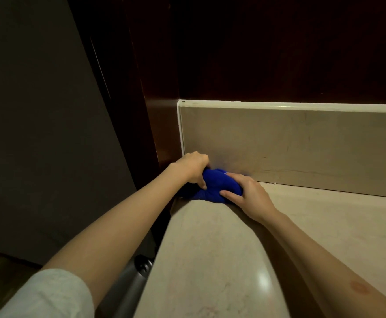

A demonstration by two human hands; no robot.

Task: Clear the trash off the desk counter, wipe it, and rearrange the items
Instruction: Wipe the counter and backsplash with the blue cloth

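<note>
Hands (pixel 193 167) (pixel 248 195) gripping blue cloth (pixel 212 183)

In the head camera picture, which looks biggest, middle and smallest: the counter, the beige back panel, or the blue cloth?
1. Counter, though it is nearest the camera, which makes it look bigger.
2. Beige back panel.
3. Blue cloth, bunched between both hands and partly hidden.

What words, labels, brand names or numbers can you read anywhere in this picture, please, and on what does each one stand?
None: no writing, label, brand or number shows anywhere.
The blue cloth, gripped by the left hand and the right hand, is plain.
The counter, its backsplash and the dark wood panel bear no marks that read as text.
</note>
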